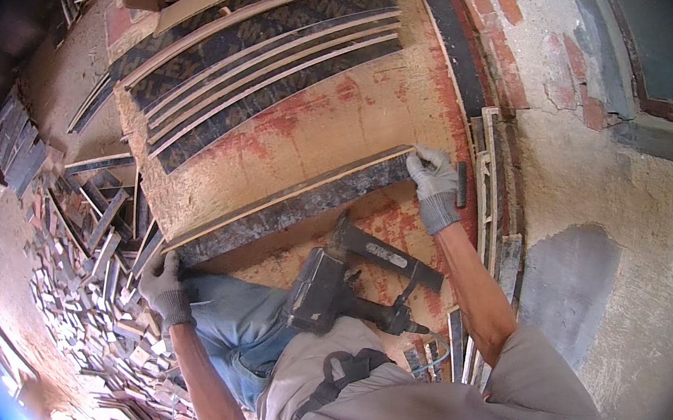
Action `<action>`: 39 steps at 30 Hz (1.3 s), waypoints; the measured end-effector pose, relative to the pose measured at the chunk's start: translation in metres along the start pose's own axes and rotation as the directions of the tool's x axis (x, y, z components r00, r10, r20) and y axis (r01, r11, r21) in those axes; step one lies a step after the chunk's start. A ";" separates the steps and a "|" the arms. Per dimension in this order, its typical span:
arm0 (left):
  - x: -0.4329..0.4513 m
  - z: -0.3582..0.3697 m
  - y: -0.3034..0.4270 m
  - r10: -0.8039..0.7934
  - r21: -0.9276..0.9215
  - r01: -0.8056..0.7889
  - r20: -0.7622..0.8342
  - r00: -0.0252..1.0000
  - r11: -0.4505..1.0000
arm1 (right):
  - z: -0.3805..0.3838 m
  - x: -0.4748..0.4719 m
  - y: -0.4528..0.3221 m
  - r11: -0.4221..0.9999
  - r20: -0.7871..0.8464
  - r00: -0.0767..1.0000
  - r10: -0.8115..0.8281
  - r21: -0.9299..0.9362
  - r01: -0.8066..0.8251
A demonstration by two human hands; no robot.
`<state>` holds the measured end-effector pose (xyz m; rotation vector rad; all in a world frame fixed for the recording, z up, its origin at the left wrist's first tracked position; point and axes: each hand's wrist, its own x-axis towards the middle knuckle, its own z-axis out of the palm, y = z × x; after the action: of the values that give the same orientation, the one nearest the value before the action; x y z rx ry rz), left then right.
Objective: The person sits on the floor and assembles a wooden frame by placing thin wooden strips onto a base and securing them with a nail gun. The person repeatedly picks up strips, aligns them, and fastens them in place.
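My left hand (163,289), in a grey knit glove, grips the near left end of a long, dark-faced plywood strip assembly (305,209). At its far right end, my right hand (436,182), gloved alike, holds it by the corner. A thin light-edged strip runs along the top of the piece. Below it, close to my body, a black pneumatic nail gun (332,292) lies on the red-stained board surface (316,124), with a hose at its handle. Beyond the held piece, several dark plywood strips (278,68) lie side by side.
Many small wood offcuts (100,306) are heaped at the lower left. Narrow strips (486,185) stand along the right edge of the work surface, beside a rough plaster and brick wall (599,200). A dark short block (461,184) lies near my right hand.
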<state>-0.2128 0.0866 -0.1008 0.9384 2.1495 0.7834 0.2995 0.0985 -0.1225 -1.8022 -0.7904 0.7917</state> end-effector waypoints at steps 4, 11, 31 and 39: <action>0.001 0.000 -0.001 0.039 0.078 -0.039 0.001 0.999 0.996 | 0.000 -0.004 -0.008 0.983 0.006 0.991 0.133 0.124 -0.132; -0.003 0.007 0.000 0.089 0.079 -0.084 -0.065 0.994 0.993 | 0.000 -0.002 -0.013 0.988 0.003 0.992 0.122 0.091 -0.122; -0.072 0.138 0.117 0.498 0.200 -0.571 0.319 0.807 0.797 | 0.000 0.008 -0.019 0.972 -0.032 0.974 0.226 -0.064 -0.228; -0.070 0.144 0.116 0.512 0.249 -0.567 0.254 0.821 0.785 | -0.005 -0.011 -0.046 0.973 0.099 0.984 -0.148 -0.165 0.163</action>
<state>-0.0216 0.1341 -0.0809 1.7831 1.8882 0.5866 0.2896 0.1018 -0.0761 -1.8410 -1.0718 0.7200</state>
